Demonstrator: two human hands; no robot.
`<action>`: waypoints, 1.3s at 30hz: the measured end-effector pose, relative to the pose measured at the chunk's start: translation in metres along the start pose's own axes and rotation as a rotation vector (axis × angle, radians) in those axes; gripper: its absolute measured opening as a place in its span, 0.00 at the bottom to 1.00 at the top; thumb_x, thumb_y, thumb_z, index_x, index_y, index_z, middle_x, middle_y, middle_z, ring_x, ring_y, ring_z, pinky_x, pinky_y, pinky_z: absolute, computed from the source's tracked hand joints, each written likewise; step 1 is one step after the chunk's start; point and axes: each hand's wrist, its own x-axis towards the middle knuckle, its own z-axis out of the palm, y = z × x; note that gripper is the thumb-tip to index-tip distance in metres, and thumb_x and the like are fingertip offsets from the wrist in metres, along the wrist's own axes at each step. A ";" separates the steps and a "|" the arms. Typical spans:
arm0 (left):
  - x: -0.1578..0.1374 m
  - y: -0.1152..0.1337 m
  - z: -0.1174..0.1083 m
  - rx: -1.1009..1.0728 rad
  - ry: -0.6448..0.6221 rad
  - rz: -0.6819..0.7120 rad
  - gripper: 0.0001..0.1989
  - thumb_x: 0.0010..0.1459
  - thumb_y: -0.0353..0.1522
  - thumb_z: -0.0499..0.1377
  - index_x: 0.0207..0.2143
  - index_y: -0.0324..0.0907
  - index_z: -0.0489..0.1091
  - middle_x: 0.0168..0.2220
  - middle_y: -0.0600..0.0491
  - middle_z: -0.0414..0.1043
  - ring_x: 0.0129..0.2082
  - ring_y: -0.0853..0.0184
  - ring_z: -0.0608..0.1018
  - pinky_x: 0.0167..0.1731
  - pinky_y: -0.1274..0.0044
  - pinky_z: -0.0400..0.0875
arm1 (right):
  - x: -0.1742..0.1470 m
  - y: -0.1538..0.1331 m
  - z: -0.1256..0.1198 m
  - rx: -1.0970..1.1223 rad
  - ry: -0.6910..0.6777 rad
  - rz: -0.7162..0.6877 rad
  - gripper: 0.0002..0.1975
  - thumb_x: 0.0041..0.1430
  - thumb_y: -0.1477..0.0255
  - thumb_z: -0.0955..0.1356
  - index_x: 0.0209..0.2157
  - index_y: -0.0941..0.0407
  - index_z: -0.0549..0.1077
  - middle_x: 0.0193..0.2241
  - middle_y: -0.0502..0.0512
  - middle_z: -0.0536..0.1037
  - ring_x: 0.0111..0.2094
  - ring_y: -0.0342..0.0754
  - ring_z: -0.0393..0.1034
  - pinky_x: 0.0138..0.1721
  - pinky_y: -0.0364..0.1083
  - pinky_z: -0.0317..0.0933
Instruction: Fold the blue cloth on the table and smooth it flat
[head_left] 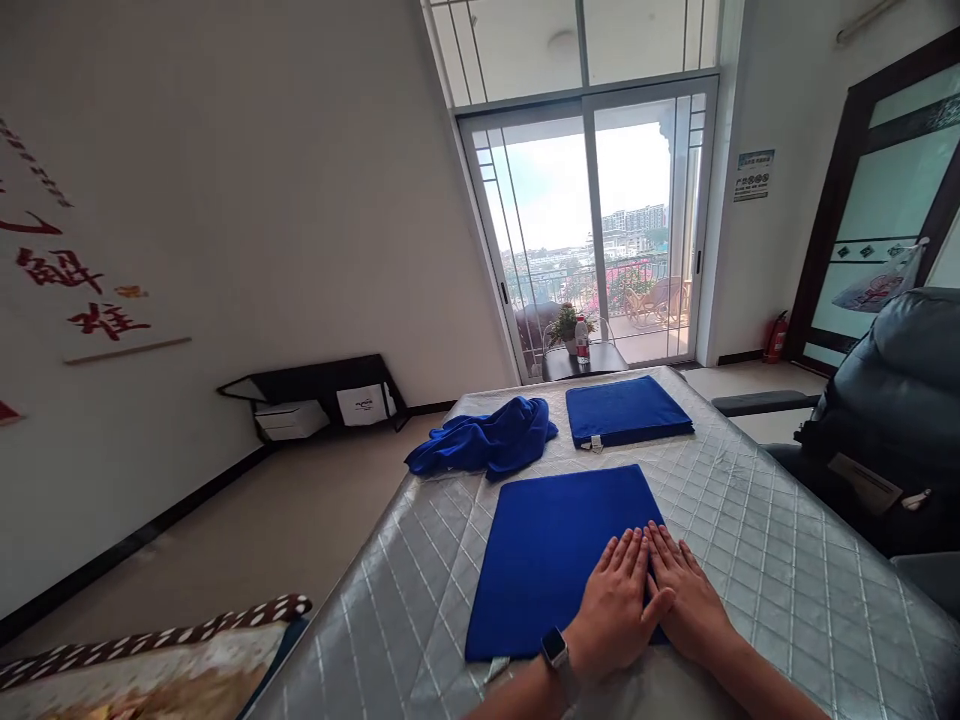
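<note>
A blue folded cloth (555, 560) lies flat on the silver quilted mattress (780, 560) in front of me. My left hand (616, 605), with a watch (555, 648) on its wrist, rests palm down on the cloth's right part, fingers stretched out. Beside it, my right hand (684, 595) lies flat along the cloth's right edge, and the two hands touch or overlap at the thumbs. Farther back sits a neat stack of folded blue cloth (626, 408) with a white tag. To its left is a crumpled blue cloth (491, 438) in a loose heap.
Past the mattress stands a small dark table (600, 360) with a bottle (582, 340) and a potted plant (565, 325), before a sliding glass door. A dark armchair (907, 390) is at right. Boxes (292, 420) sit on a black stand by the left wall.
</note>
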 end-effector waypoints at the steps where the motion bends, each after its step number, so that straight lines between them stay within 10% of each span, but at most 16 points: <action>1: 0.003 0.005 0.003 -0.012 -0.001 -0.007 0.33 0.71 0.47 0.39 0.72 0.40 0.42 0.73 0.50 0.42 0.72 0.63 0.47 0.70 0.66 0.49 | 0.000 0.001 0.001 -0.009 0.003 -0.018 0.29 0.68 0.68 0.54 0.69 0.58 0.56 0.71 0.57 0.48 0.71 0.53 0.37 0.69 0.58 0.40; 18: -0.144 -0.099 -0.050 0.107 -0.177 -0.607 0.40 0.69 0.54 0.36 0.71 0.36 0.40 0.72 0.47 0.34 0.72 0.58 0.44 0.69 0.62 0.48 | 0.003 0.002 0.012 0.070 0.114 0.032 0.33 0.70 0.60 0.50 0.69 0.62 0.54 0.70 0.60 0.51 0.71 0.52 0.39 0.69 0.59 0.40; 29: -0.149 -0.104 -0.045 0.078 -0.102 -0.573 0.40 0.68 0.54 0.39 0.72 0.39 0.43 0.72 0.49 0.35 0.71 0.56 0.46 0.68 0.61 0.50 | -0.027 -0.004 -0.014 0.054 0.175 0.006 0.31 0.71 0.57 0.51 0.70 0.55 0.53 0.70 0.53 0.49 0.71 0.52 0.41 0.69 0.59 0.44; 39: -0.147 -0.110 -0.043 0.079 -0.097 -0.582 0.38 0.67 0.53 0.42 0.71 0.41 0.47 0.72 0.47 0.43 0.71 0.53 0.51 0.67 0.57 0.54 | -0.047 -0.001 0.016 0.107 0.065 0.053 0.34 0.69 0.51 0.52 0.69 0.56 0.55 0.70 0.54 0.50 0.70 0.53 0.43 0.68 0.58 0.47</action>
